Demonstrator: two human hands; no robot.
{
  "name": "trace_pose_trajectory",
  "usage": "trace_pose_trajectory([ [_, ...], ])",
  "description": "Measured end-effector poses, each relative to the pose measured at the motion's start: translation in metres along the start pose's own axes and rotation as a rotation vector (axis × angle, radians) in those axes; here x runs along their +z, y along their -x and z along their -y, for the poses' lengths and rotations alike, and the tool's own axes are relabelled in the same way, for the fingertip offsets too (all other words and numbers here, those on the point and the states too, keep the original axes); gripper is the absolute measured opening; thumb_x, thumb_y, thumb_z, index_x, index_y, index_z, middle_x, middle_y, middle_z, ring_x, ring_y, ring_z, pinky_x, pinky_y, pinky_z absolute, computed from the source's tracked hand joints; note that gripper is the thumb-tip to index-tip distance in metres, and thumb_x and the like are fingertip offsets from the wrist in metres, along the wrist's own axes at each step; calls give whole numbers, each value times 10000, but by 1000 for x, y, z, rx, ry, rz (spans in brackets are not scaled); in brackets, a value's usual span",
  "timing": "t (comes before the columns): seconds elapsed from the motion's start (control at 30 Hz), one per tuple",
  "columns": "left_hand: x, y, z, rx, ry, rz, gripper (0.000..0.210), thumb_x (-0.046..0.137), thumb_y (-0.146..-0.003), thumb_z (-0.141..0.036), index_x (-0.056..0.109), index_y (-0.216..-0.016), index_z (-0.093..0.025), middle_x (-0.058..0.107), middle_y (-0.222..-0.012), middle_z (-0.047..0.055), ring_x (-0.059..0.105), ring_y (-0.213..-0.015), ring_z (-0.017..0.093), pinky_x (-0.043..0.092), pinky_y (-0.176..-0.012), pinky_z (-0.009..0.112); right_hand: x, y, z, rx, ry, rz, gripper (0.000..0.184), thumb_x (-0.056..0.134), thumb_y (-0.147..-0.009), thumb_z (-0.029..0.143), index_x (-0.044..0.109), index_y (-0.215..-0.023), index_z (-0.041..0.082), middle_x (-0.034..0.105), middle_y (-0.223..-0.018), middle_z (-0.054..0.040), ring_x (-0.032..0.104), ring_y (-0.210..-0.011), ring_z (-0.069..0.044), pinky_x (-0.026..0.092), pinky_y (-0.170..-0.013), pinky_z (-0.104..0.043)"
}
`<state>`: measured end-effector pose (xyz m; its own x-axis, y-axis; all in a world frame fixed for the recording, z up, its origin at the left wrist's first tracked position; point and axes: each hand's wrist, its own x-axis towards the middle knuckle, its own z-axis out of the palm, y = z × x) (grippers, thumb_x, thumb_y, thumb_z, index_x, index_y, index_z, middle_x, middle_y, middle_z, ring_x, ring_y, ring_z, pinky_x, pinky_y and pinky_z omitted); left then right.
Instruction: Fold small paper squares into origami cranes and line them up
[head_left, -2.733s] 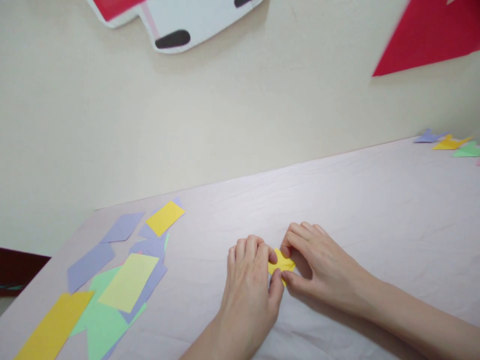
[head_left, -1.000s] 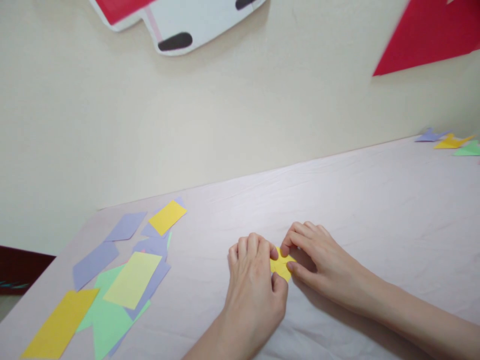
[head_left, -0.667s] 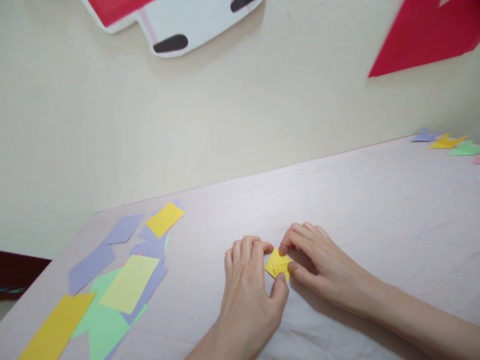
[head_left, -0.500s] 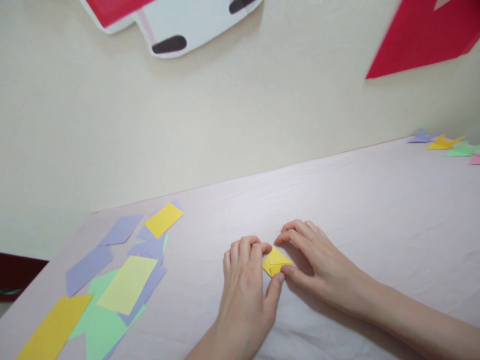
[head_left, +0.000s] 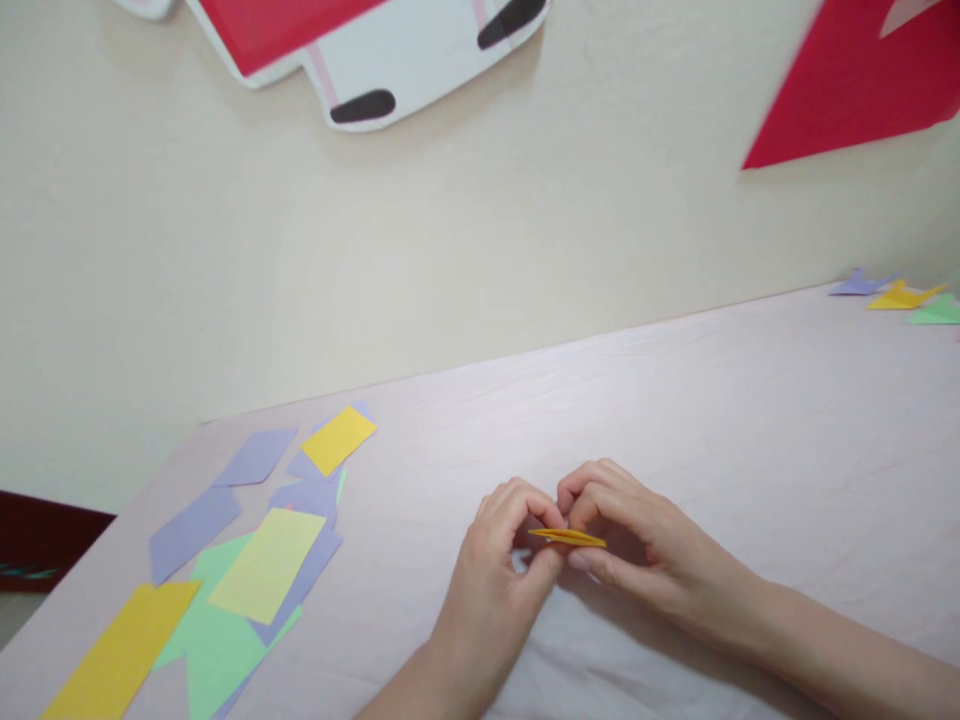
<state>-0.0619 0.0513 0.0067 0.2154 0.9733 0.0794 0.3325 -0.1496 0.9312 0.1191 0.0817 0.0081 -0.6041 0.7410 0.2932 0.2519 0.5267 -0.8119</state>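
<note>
A small folded yellow paper [head_left: 570,538] is pinched between both hands, seen nearly edge-on, its layers parting slightly along the rim. My left hand [head_left: 501,565] grips its left part, thumb below and curled fingers above. On the other side my right hand [head_left: 637,530] holds it the same way, with the fingertips of the two hands almost meeting. The paper's flat faces are mostly out of sight.
Loose sheets lie at the left: a pale yellow sheet [head_left: 268,565], a green sheet [head_left: 225,640], a purple sheet [head_left: 195,533] and an orange-yellow sheet [head_left: 120,655]. Several folded paper figures, including an orange one [head_left: 904,296], stand far right by the wall [head_left: 480,240].
The folded yellow paper lay flat between my hands with its creased face up; now it is tipped edge-on. My right fingers have closed onto it, and the view has shifted slightly.
</note>
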Motion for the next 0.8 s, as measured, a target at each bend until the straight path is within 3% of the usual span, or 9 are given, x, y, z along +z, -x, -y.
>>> trace_pose_trajectory([
  [0.07, -1, -1, 1, 46, -59, -51, 234, 575, -785, -23, 543, -910, -219, 577, -956, 9, 548, -921, 168, 454, -804, 278, -2, 0, -1, -84, 49, -86, 99, 493, -904, 129, 516, -870, 218, 583, -924, -28, 556, -867, -165, 458, -749, -282],
  [0.17, -2, 0, 2, 142, -202, -124, 349, 522, -804, 6, 516, -1059, -232, 561, -1069, 33, 524, -1020, 180, 447, -864, 305, -6, 0, -3, -230, 338, -178, 143, 479, -869, 64, 494, -867, 206, 609, -918, -44, 538, -825, -178, 435, -717, -293],
  [0.27, -1, 5, 2, 286, -355, -78, 359, 471, -865, -15, 496, -1144, -240, 573, -1136, 49, 519, -1059, 190, 424, -899, 344, -5, -2, -3, -287, 647, -152, 139, 496, -866, 60, 522, -824, 190, 634, -867, -56, 515, -808, -208, 408, -723, -336],
  [0.33, 0, 8, 2, 350, -427, -6, 354, 464, -877, -21, 501, -1161, -230, 599, -1142, 56, 534, -1042, 198, 415, -896, 365, -3, -2, 0, -239, 706, -105, 92, 540, -861, 112, 551, -805, 185, 628, -810, -48, 512, -792, -217, 399, -729, -357],
  [0.47, -1, 6, 3, 365, -488, 53, 240, 492, -889, -30, 573, -1028, -209, 659, -1097, 39, 566, -1018, 193, 413, -879, 367, -10, -4, -3, -112, 449, 66, 120, 598, -862, 298, 569, -814, 192, 609, -825, -46, 521, -780, -204, 422, -716, -348],
  [0.5, -2, 4, 3, 369, -495, 53, 213, 496, -897, -37, 589, -982, -208, 670, -1082, 30, 573, -1015, 186, 414, -877, 362, -15, -5, -6, -107, 355, 92, 92, 537, -897, 267, 581, -861, 194, 613, -888, -60, 536, -830, -204, 436, -741, -343],
  [0.6, -6, -1, 6, 381, -534, 31, 189, 501, -914, -59, 619, -903, -205, 687, -1060, 23, 585, -1005, 174, 422, -870, 354, -32, -8, -19, -64, 256, 78, 252, 403, -912, 97, 588, -1044, 205, 600, -1074, -92, 528, -1022, -210, 436, -863, -365],
  [0.8, -7, -1, 5, 396, -638, -36, 252, 500, -899, -52, 664, -1008, -211, 665, -1077, 57, 541, -973, 210, 439, -791, 360, -43, -11, -24, -65, 243, 227, 251, 468, -883, 72, 658, -949, 221, 638, -952, -62, 547, -947, -210, 425, -868, -398],
])
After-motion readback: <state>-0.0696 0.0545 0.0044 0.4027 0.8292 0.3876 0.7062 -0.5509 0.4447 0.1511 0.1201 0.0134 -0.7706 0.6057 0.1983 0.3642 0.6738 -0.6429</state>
